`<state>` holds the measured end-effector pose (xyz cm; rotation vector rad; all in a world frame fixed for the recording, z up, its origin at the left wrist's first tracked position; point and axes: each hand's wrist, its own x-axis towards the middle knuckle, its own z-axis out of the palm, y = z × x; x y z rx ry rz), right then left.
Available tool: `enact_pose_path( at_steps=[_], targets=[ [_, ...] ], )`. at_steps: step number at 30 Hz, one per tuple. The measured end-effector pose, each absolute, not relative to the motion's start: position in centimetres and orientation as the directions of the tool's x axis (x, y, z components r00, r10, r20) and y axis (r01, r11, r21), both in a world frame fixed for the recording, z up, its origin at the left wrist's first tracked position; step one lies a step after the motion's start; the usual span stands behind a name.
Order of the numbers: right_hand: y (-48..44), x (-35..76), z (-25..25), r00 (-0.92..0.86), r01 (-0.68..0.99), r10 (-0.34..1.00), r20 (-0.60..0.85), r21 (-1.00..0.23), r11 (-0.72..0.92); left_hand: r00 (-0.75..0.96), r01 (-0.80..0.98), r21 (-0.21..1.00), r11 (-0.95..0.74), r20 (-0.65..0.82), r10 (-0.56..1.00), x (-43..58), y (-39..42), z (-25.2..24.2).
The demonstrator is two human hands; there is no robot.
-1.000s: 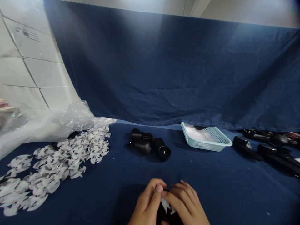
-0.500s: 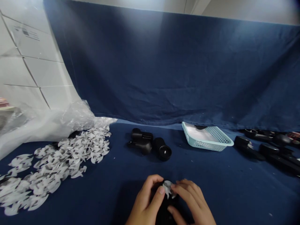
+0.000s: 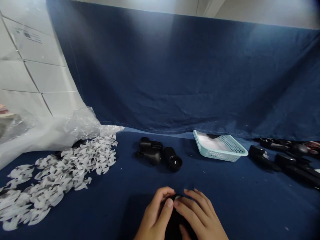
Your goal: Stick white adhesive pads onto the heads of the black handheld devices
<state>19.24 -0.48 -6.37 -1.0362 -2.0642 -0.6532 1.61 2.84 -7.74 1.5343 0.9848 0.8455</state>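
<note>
At the bottom centre, a black part is held between my two hands, most of it covered by fingers. My left hand is wrapped round its left side, thumb and index finger near its top. My right hand lies over the top and right side, with its fingertips on a small white piece that is nearly hidden. Beyond the hands lie black housings and a black cup-shaped part. Many thin white-grey pieces are heaped at the left.
A light blue basket holding a white sheet stands right of centre. Black parts lie along the right edge. Clear plastic wrap is behind the heap. A blue cloth hangs across the back.
My right hand has moved left over the top of the black part, and its fingers now cover most of the white piece that showed before. My left hand has hardly moved.
</note>
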Motion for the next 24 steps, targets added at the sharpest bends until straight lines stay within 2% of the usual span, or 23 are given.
enact_pose_path(
  at_steps=[6, 10, 12, 14, 16, 18, 21, 24],
  targets=[
    [-0.5, 19.7, -6.0, -0.335, 0.839, 0.562, 0.756, -0.031, 0.543, 0.395, 0.144, 0.987, -0.073, 0.01, 0.919, 1.8, 2.6, -7.5],
    [-0.7, 19.9, -6.7, -0.251, 0.816, 0.56, 0.79, -0.138, 0.561, 0.336, 0.136, 0.988, -0.069, 0.02, 0.942, 1.9, 2.9, -6.7],
    [-0.7, 20.1, -7.4, -0.258, 0.802, 0.547, 0.796, -0.139, 0.581, 0.293, 0.186, 0.976, -0.113, 0.054, 0.955, 1.4, 3.6, -6.1],
    [-0.8, 20.2, -8.0, -0.29, 0.792, 0.536, 0.793, -0.116, 0.6, 0.259, 0.317, 0.924, -0.213, 0.131, 0.957, 0.4, 4.9, -5.3],
    [-0.9, 20.1, -8.4, -0.316, 0.784, 0.521, 0.793, -0.092, 0.614, 0.245, 0.491, 0.795, -0.356, 0.267, 0.932, -1.3, 6.7, -4.4],
    [-0.9, 19.9, -8.5, -0.321, 0.775, 0.492, 0.809, -0.074, 0.628, 0.261, 0.68, 0.573, -0.458, 0.395, 0.881, -3.4, 8.7, -3.8],
    [-0.9, 19.8, -8.4, -0.339, 0.756, 0.438, 0.833, -0.036, 0.654, 0.224, 0.901, 0.248, -0.357, 0.439, 0.87, -6.8, 11.4, -3.4],
    [-0.8, 19.9, -8.5, -0.374, 0.745, 0.419, 0.827, -0.002, 0.667, 0.141, 0.983, 0.05, -0.178, 0.422, 0.896, -9.7, 13.3, -3.5]
  ],
)
